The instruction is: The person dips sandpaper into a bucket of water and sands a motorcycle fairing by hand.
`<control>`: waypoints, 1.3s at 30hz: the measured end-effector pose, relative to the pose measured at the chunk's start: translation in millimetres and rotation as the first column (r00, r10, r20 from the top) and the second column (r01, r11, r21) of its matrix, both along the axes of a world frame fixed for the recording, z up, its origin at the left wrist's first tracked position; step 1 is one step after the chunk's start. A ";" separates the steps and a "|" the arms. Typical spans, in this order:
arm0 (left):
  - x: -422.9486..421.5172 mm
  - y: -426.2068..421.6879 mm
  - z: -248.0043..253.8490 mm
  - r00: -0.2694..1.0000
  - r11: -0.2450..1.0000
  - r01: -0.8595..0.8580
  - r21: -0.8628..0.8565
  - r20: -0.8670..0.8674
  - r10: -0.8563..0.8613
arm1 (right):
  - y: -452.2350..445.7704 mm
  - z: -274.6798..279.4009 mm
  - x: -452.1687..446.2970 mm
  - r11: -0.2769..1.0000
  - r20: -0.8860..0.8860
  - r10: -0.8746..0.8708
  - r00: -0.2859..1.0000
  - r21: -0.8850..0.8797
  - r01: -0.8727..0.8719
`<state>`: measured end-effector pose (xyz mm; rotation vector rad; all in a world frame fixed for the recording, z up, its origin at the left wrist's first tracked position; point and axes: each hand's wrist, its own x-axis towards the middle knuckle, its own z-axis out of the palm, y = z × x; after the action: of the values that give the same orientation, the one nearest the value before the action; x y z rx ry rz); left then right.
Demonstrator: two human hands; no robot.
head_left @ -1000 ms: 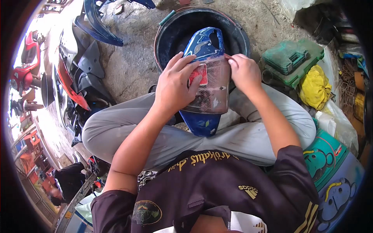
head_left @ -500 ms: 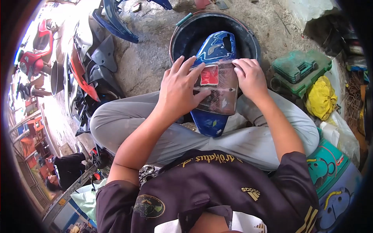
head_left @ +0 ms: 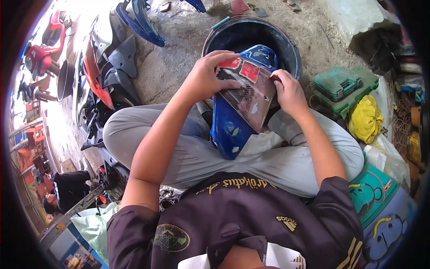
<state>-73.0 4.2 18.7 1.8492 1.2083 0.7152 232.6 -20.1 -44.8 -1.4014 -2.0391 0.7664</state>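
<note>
A thin patterned sheet (head_left: 251,101), with a honeycomb print and red patches, lies aslant over a blue glossy plastic panel (head_left: 230,127), which looks like motorcycle bodywork. My left hand (head_left: 204,80) holds the sheet's left side, thumb on top and fingers along the upper edge. At the opposite side, my right hand (head_left: 291,94) pinches the sheet's edge near its upper right corner. The panel's narrow lower end rests between my crossed legs. Its upper end, with swirl graphics, reaches over a black bucket (head_left: 287,50). The sheet covers the panel's middle.
Green tool cases (head_left: 338,85) and a yellow bundle (head_left: 366,117) sit at right. Loose fairing pieces (head_left: 123,58) lie on the concrete floor at left, with another blue panel (head_left: 141,27) above them. Another person (head_left: 71,193) is at the lower left.
The sheet has turned clockwise, uncovering more of the panel's lower left. My left hand went from spread flat on the sheet to holding its left side. A second red patch now shows.
</note>
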 end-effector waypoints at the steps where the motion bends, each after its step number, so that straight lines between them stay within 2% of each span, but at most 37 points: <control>1: -4.4 2.1 -4.7 1.000 1.000 0.018 0.010 0.008 -0.018 | -2.1 3.9 -4.8 1.000 -0.070 -0.012 0.997 -0.014 0.011; 2: -6.7 3.0 -8.8 0.999 0.999 0.039 0.020 0.015 -0.039 | -2.4 2.0 -5.3 1.000 -0.052 -0.003 0.999 0.010 0.004; 5: -6.8 0.5 -18.2 0.988 0.984 0.009 -0.179 0.153 0.019 | 0.7 -10.4 -2.2 0.954 -0.243 -0.201 0.949 -0.271 0.132; 6: -5.6 -1.3 -17.6 0.993 0.966 -0.044 -0.254 0.094 0.070 | 6.0 -22.3 4.9 0.906 -0.364 -0.287 0.886 -0.405 0.127; 7: -3.6 -4.1 -16.1 0.993 0.941 -0.100 -0.322 0.032 0.117 | 8.0 -8.9 3.3 0.853 -0.501 -0.392 0.771 -0.513 0.100; 8: -1.0 -6.3 -14.2 0.987 0.910 -0.157 -0.384 -0.032 0.157 | 11.1 -7.4 7.0 0.831 -0.568 -0.433 0.700 -0.552 0.066; 9: 2.3 -7.7 -10.6 0.985 0.917 -0.173 -0.360 -0.065 0.160 | 15.4 -6.1 11.7 0.811 -0.625 -0.473 0.621 -0.585 0.029; 12: 7.5 -12.6 -7.2 0.978 0.936 -0.201 -0.289 -0.111 0.176 | 19.4 -5.7 20.2 0.762 -0.648 -0.497 0.577 -0.644 -0.068; 16: 5.3 -11.9 -12.4 0.985 0.931 -0.142 -0.336 0.042 0.165 | 17.5 5.8 16.6 0.737 -0.632 -0.513 0.581 -0.672 -0.079; 18: 0.6 -10.5 -16.8 0.983 0.931 -0.087 -0.354 0.119 0.137 | 18.7 4.2 20.0 0.755 -0.611 -0.493 0.619 -0.654 -0.046; 21: -2.2 -13.8 -3.7 0.956 0.920 -0.012 -0.393 0.265 0.126 | 20.7 10.1 18.6 0.812 -0.632 -0.505 0.587 -0.579 0.075; 22: -4.2 -12.9 -3.6 0.957 0.924 0.008 -0.383 0.271 0.103 | 21.3 18.1 15.0 0.852 -0.665 -0.485 0.568 -0.505 0.135; 25: -10.8 -12.4 -4.4 0.953 0.919 0.044 -0.392 0.293 0.080 | 27.0 16.6 19.4 0.925 -0.658 -0.377 0.651 -0.294 0.239; 29: -18.2 -9.9 -12.8 0.932 0.877 0.021 -0.479 0.327 0.156 | 23.3 5.7 23.5 0.845 -0.580 -0.486 0.654 -0.503 0.183; 30: -19.2 -9.8 -16.4 0.927 0.868 0.010 -0.496 0.329 0.178 | 21.1 4.9 26.1 0.829 -0.613 -0.512 0.602 -0.537 0.158; 33: -22.2 -10.2 -27.8 0.863 0.827 -0.059 -0.560 0.387 0.324 | 16.3 4.7 26.3 0.834 -0.689 -0.476 0.547 -0.550 0.034; 34: -24.3 -9.9 -30.8 0.847 0.817 -0.064 -0.573 0.402 0.348 | 12.8 5.4 19.3 0.801 -0.668 -0.534 0.518 -0.596 0.057; 37: -25.1 -9.0 -35.1 0.793 0.786 -0.063 -0.615 0.448 0.414 | 10.9 1.7 14.2 0.769 -0.694 -0.565 0.447 -0.639 -0.019; 39: -23.1 -11.9 -30.2 0.808 0.811 -0.073 -0.581 0.442 0.389 | 9.1 1.4 8.7 0.775 -0.712 -0.574 0.405 -0.631 -0.010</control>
<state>-96.1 -7.7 -11.5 0.9298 1.1133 0.8578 241.3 -11.0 -43.4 -1.1481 -0.6827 1.5877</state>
